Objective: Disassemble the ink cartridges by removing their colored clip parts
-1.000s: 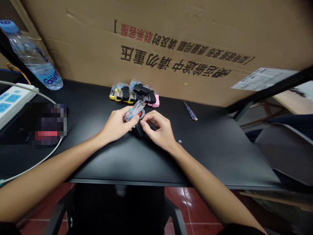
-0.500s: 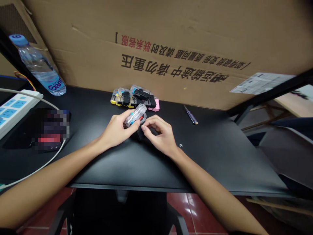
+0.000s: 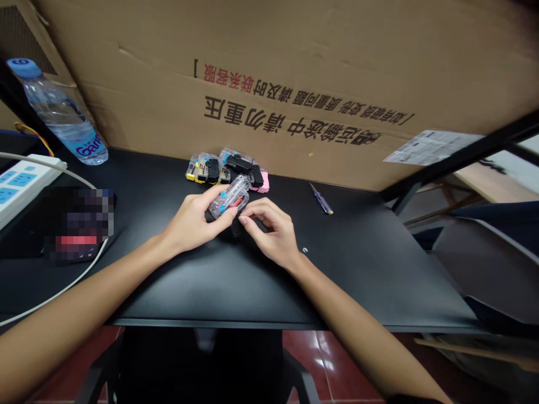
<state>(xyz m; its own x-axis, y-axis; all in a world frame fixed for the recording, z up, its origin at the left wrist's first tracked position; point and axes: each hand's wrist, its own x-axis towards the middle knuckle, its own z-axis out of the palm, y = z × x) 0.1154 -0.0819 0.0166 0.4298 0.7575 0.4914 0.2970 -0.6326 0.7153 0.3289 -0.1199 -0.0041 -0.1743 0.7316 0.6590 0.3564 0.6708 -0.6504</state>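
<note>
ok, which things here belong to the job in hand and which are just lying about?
Likely the job: clear piece with red part, in the left grip; pile of similar pieces; screwdriver, perhaps.

Seemingly incidental: water bottle; power strip; cardboard.

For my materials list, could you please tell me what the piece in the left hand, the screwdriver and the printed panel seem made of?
Piece in the left hand: probably glossy clear plastic, being see-through with bright glints.
Screwdriver: likely metal shaft, thin and greyish; handle apparently translucent purplish plastic.
Printed panel: matt brown cardboard, judging by its creases.
</note>
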